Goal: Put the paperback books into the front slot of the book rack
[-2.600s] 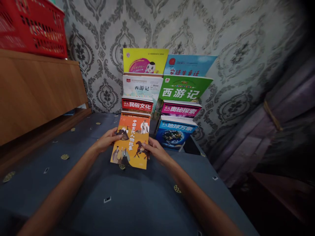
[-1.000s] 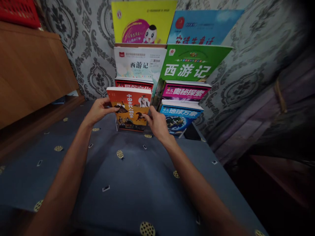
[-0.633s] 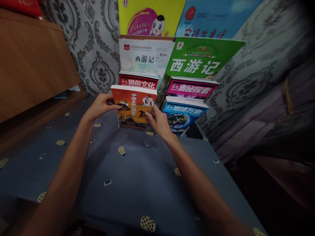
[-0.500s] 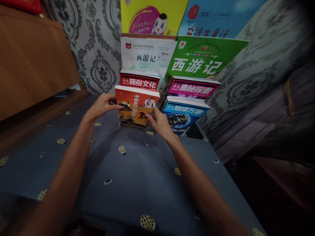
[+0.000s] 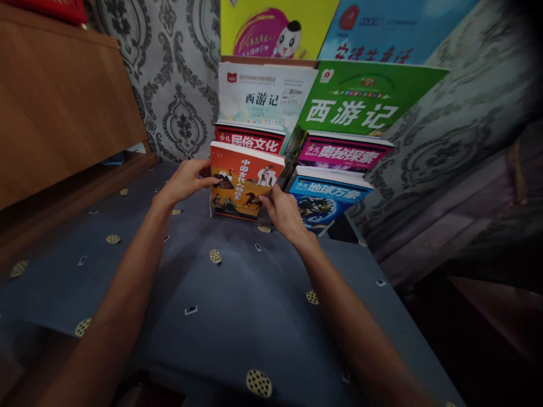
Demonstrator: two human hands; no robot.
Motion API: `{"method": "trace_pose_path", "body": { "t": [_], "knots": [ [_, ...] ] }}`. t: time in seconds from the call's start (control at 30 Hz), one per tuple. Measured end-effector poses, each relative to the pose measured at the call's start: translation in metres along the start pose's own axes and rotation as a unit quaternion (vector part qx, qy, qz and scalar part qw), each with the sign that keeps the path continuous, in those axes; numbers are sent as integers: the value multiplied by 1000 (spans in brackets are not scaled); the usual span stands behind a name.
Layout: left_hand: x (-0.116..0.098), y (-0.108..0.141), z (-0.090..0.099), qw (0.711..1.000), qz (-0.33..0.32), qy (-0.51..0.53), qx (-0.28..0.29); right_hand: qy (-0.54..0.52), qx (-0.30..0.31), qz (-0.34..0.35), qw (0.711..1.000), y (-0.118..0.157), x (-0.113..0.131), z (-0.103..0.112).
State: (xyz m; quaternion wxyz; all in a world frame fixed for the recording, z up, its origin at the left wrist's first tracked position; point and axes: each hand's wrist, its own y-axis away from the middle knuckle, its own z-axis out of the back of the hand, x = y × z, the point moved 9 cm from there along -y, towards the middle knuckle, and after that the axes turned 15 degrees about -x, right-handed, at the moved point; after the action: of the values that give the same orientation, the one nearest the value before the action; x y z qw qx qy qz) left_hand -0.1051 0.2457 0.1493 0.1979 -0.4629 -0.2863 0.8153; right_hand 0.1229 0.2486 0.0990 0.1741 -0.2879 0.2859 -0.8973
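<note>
An orange book (image 5: 240,181) stands upright at the front of the left row of books, its cover facing me. My left hand (image 5: 189,180) grips its left edge, thumb on the cover and fingers behind. At its lower right edge, my right hand (image 5: 282,210) pinches the book with the thumb in front. Directly behind it are a red book (image 5: 250,137) and a white book (image 5: 263,93). A blue book with a globe (image 5: 324,200) stands to the right, in front of a magenta book (image 5: 343,151) and a green book (image 5: 365,99).
The books stand on a table with a dark blue pineapple-print cloth (image 5: 220,328). Yellow (image 5: 314,28) and light blue (image 5: 394,34) books rise at the back. A dark flat object (image 5: 343,228) lies right of the globe book. A wooden cabinet (image 5: 63,102) is at the left.
The view has shifted, so the books and hands appear slightly further right. The orange book's top sits a little higher against the red book behind. Both hands keep their hold.
</note>
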Motion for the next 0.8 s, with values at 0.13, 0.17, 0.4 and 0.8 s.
{"method": "trace_pose_path", "body": {
  "t": [0.13,0.17,0.4,0.8],
  "knots": [
    [4,1,-2,1000,19,23,-5,13,-8,15,1000,-3,3,5],
    [7,1,-4,999,30,37,-3,16,-13,20,1000,-5,4,6],
    [15,2,-8,1000,25,5,15,42,-1,18,999,-6,4,2],
    [8,5,-7,971,-41,-232,43,178,98,-19,979,10,16,-9]
  ]
}}
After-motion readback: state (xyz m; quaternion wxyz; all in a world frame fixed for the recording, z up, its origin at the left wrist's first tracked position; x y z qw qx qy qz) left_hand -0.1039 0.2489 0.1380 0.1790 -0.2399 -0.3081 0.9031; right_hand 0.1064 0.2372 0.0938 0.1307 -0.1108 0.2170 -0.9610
